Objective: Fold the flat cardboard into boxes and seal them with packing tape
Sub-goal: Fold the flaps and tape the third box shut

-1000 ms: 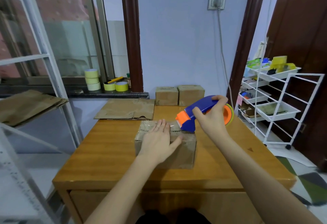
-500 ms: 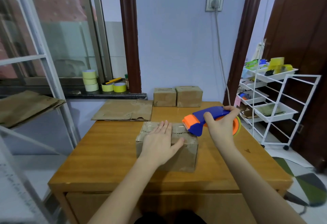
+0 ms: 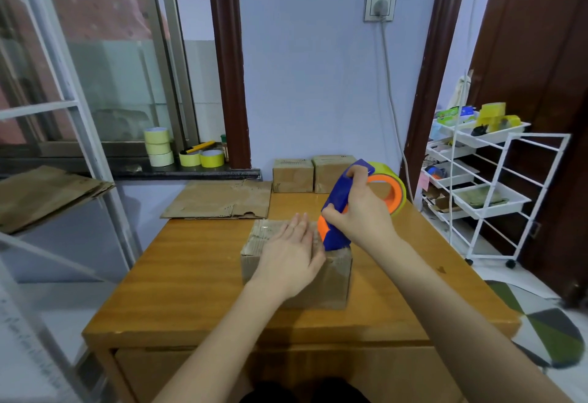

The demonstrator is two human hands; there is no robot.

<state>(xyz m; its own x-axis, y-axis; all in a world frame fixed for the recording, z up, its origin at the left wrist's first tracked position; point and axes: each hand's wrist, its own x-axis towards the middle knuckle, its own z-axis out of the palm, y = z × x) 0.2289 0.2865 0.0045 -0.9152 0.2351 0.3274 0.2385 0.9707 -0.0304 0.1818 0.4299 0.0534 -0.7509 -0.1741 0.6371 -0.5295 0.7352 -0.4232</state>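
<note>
A small brown cardboard box (image 3: pixel 334 278) stands in the middle of the wooden table (image 3: pixel 191 275), its top flaps closed with clear tape over them. My left hand (image 3: pixel 291 257) presses flat on the box top, fingers straight. My right hand (image 3: pixel 361 218) grips a blue and orange tape dispenser (image 3: pixel 340 199) tilted steeply, nose down on the box's right top edge; its yellow tape roll (image 3: pixel 394 192) points up and away. Flat cardboard (image 3: pixel 219 200) lies at the table's far left.
Two finished small boxes (image 3: pixel 313 173) stand against the wall at the table's back. Spare tape rolls (image 3: pixel 178 151) sit on the windowsill. More flat cardboard (image 3: pixel 41 192) lies on a shelf at left. A white wire trolley (image 3: pixel 483 192) stands to the right.
My right hand has tipped the tape dispenser from lying nearly level to steeply nose-down at the box's right edge. My left hand stays flat on the box top.
</note>
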